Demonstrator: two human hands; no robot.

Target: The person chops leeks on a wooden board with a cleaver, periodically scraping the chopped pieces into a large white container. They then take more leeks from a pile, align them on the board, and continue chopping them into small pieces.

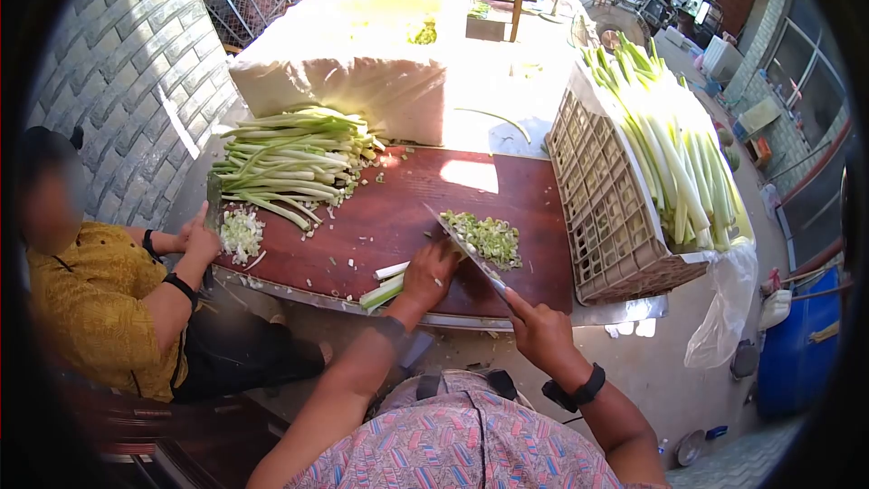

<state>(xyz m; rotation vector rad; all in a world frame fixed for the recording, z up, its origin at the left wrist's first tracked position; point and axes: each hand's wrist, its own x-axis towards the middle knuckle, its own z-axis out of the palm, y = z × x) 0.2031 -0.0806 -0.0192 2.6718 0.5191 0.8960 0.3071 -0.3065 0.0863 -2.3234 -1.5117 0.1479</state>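
My right hand (540,332) is closed round the handle of a large knife (468,252), whose blade slants up to the left over the red board (407,204). My left hand (431,277) presses down on green onion stalks (385,287) just left of the blade; their white ends stick out on its left side. Chopped green onion (484,237) lies in a pile right of the blade. A big heap of whole green onions (290,158) rests at the board's back left.
A co-worker in a yellow top (113,308) holds a knife (214,204) by chopped white pieces (242,234) at the left. A plastic crate (602,208) of green onions (674,154) stands at the right. Behind the board is a cloth-covered block (353,91).
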